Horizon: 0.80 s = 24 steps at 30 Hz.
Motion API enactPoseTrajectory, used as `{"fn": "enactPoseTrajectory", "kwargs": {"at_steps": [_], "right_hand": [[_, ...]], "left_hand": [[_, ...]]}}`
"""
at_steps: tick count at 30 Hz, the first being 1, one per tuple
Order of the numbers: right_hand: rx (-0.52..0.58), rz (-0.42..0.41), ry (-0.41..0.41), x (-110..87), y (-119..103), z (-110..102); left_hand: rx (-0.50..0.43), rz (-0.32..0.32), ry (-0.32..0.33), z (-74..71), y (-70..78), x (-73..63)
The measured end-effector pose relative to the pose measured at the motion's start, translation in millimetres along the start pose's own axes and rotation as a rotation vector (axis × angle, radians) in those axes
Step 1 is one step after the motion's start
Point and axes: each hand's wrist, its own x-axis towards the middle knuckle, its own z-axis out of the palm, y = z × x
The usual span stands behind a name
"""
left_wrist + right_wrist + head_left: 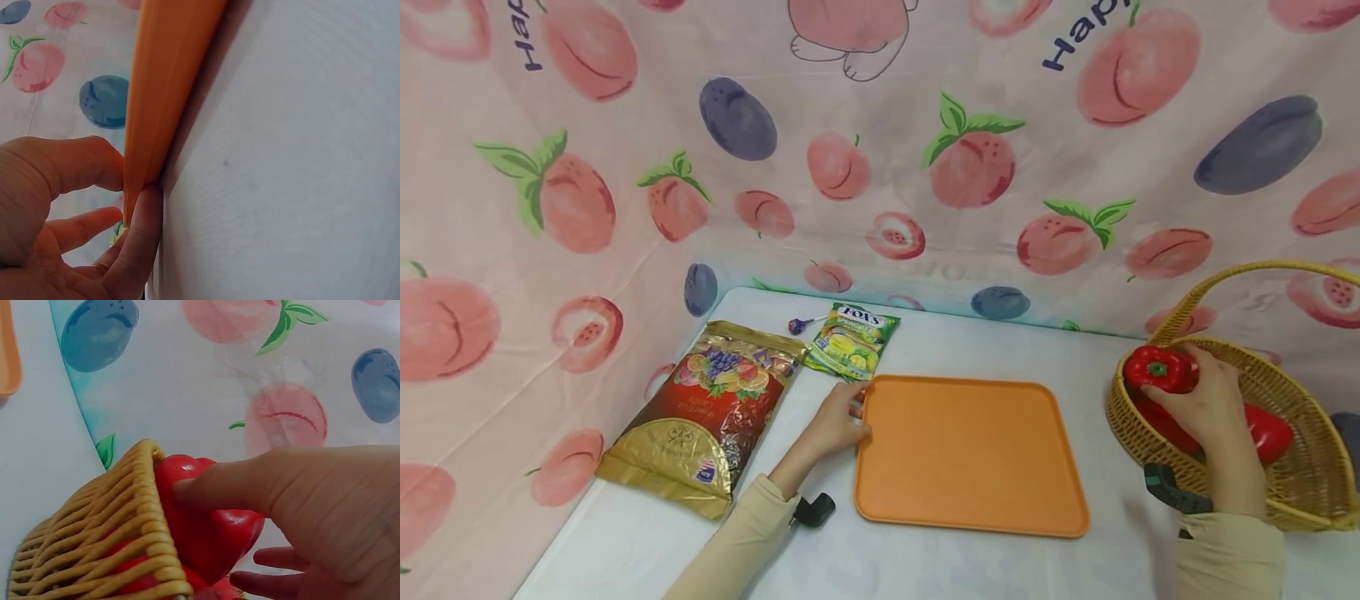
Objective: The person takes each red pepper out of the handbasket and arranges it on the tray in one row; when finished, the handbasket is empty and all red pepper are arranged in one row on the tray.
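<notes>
Orange tray: resting on white table.
Left hand: pinching tray's left rim, barely parted.
Right hand: grasping red pepper, opened to its width.
Red pepper: just inside wicker basket's left rim.
Green packet: beyond tray, beside lollipop.

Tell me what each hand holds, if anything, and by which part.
The left hand holds the orange rectangular tray by its left rim; the right hand, a glossy red bell pepper by its sides.
</notes>
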Motion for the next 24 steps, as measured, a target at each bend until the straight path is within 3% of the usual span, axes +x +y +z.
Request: {"fn": "enactPoseTrajectory", "kwargs": {"at_steps": [7,15,24], "right_hand": [[0.004,0.007,-0.022,-0.2,4,5],[0.002,-0.018,0.014,-2.1,6,9],[0.018,0.037,0.077,-5.2,6,13]], "left_hand": [[-0.007,0.018,0.003,1.3,-0.2,0.5],[-0.009,0.018,0.002,1.3,-2.1,1.5],[-0.004,0.001,-0.003,0.4,-2.8,-0.2]]}}
